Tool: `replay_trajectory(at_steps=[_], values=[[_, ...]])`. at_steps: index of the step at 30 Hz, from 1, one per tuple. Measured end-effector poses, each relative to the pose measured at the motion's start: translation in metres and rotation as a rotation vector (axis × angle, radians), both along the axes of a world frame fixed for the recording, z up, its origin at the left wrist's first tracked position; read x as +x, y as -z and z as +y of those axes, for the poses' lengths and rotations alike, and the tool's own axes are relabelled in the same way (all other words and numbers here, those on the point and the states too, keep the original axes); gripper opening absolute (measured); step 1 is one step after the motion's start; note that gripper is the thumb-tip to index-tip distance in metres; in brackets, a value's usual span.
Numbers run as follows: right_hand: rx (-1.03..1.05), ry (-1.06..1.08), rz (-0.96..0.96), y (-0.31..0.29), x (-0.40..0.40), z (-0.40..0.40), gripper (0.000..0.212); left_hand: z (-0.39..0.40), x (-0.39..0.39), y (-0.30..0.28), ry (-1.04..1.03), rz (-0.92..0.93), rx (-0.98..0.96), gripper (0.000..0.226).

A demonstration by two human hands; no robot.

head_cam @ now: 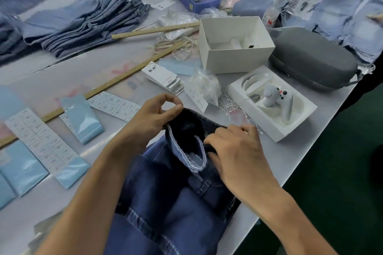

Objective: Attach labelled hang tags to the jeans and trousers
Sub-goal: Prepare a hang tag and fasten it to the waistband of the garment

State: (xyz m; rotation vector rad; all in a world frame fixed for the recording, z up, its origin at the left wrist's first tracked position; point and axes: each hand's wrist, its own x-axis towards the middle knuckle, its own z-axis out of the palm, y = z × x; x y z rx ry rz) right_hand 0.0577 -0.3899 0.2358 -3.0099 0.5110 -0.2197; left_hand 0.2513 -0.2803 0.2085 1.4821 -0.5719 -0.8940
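Now: dark jeans (165, 203) lay at table edge | left hand (153, 116) pinched waistband | right hand (234, 151) gripped other side | tip: hold band open, tags (163, 77) were near

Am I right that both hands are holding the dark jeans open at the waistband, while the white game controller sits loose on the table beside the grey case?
Not quite. The head view shows the white game controller resting in a moulded white tray, not loose on the table. The rest holds: the left hand and right hand grip the dark jeans at the waistband, and the grey case is nearby.
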Motion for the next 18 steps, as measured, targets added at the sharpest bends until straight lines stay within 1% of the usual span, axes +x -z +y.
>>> replay_trajectory(at_steps=[2,4,5,7,9,10,12,14,15,16,18], values=[[-0.029,-0.097,-0.164,-0.001,-0.008,0.008,0.020,0.014,0.003,-0.002,0.068,0.099,-0.085,0.019],[-0.023,-0.170,-0.327,0.001,-0.018,0.020,0.015,0.025,0.001,-0.007,0.058,0.106,-0.127,0.020],[-0.015,-0.183,-0.384,0.004,-0.023,0.026,0.012,0.028,-0.003,-0.009,0.011,0.055,-0.121,0.017],[0.000,-0.179,-0.454,0.008,-0.029,0.036,0.009,0.030,-0.012,-0.012,-0.141,-0.121,-0.075,0.010],[0.010,-0.173,-0.506,0.012,-0.033,0.041,0.010,0.031,-0.019,-0.013,-0.282,-0.310,-0.020,0.008],[0.017,-0.177,-0.523,0.014,-0.034,0.043,0.011,0.033,-0.022,-0.013,-0.326,-0.365,0.006,0.009],[0.030,-0.191,-0.552,0.017,-0.036,0.045,0.016,0.037,-0.027,-0.015,-0.365,-0.401,0.038,0.009],[0.046,-0.205,-0.575,0.021,-0.038,0.045,0.015,0.039,-0.031,-0.019,-0.336,-0.427,0.054,0.014],[0.054,-0.208,-0.582,0.023,-0.039,0.044,0.014,0.040,-0.035,-0.024,-0.293,-0.492,0.057,0.020],[0.058,-0.205,-0.589,0.025,-0.039,0.043,0.013,0.039,-0.039,-0.031,-0.249,-0.619,0.044,0.028],[0.035,-0.172,-0.602,0.027,-0.041,0.042,0.016,0.039,-0.048,-0.044,-0.172,-0.967,-0.065,0.037]])
